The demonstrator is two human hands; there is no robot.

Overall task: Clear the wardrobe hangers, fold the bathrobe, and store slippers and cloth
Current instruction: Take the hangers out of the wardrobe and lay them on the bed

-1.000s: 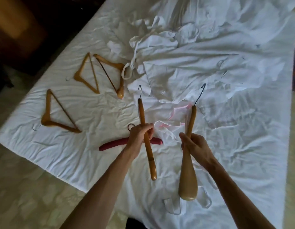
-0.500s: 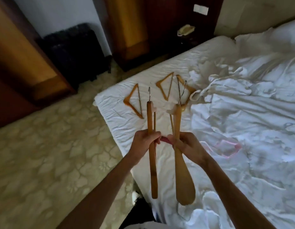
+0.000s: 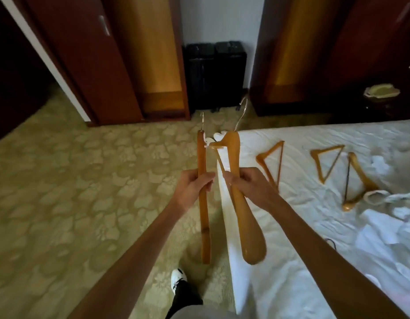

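My left hand point(image 3: 192, 187) grips a slim wooden hanger point(image 3: 204, 217) edge-on, hook up. My right hand point(image 3: 250, 185) grips a broad-shouldered wooden hanger point(image 3: 250, 231), also hook up, close beside the first. Both hang over the floor at the bed's corner. Three more wooden hangers lie flat on the white bed sheet point(image 3: 291, 249): one nearest point(image 3: 272, 161), one further right point(image 3: 326, 162) and a thick one point(image 3: 358, 180) touching a white robe's loop. The crumpled white bathrobe point(image 3: 397, 217) lies at the right edge.
Ahead stands an open wooden wardrobe point(image 3: 153, 54) with a dark red sliding door point(image 3: 84, 61). Two black suitcases point(image 3: 215, 74) stand between it and another wooden cabinet point(image 3: 298, 49). A telephone point(image 3: 381, 92) sits on a dark nightstand. Patterned carpet point(image 3: 61, 192) covers the floor; my shoe point(image 3: 178, 278) shows below.
My view has swung left from the bed toward the wardrobe. Both hands keep their hangers, now held closer together over the carpet. The red hanger and pink one have left the view.
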